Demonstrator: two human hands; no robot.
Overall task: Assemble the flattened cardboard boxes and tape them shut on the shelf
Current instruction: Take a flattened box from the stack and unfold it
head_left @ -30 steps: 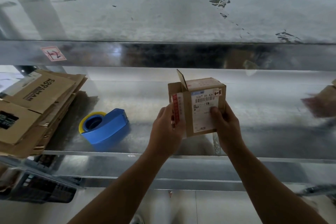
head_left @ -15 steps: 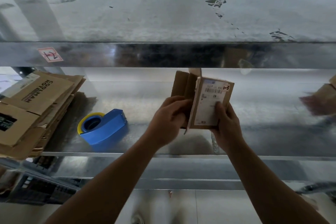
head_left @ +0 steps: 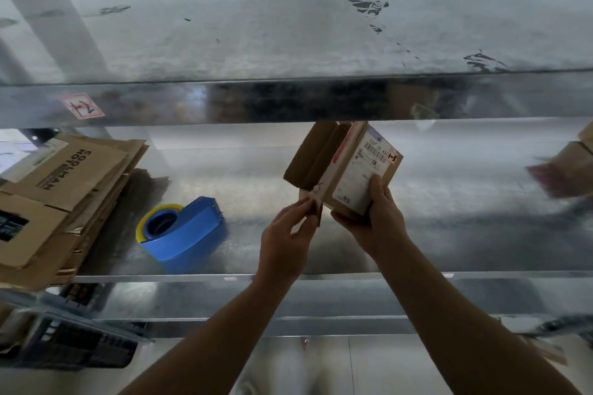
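Observation:
A small cardboard box (head_left: 349, 170) with a white shipping label hangs tilted above the metal shelf (head_left: 449, 234), its open flaps turned to the left. My right hand (head_left: 373, 218) grips the box's lower right corner, thumb on the label. My left hand (head_left: 288, 231) pinches the lower left flap between thumb and fingers. A blue tape dispenser (head_left: 183, 234) with a yellow-edged roll lies on the shelf to the left. A stack of flattened cardboard boxes (head_left: 61, 199) sits at the far left of the shelf.
An upper metal shelf (head_left: 288, 99) overhangs just above the box. More brown boxes (head_left: 571, 170) show blurred at the right edge. A dark plastic crate (head_left: 64, 343) sits below the shelf at the lower left.
The box has been turned so its open flaps face left. My left hand moved from the box's side down to a lower flap; my right hand kept its grip.

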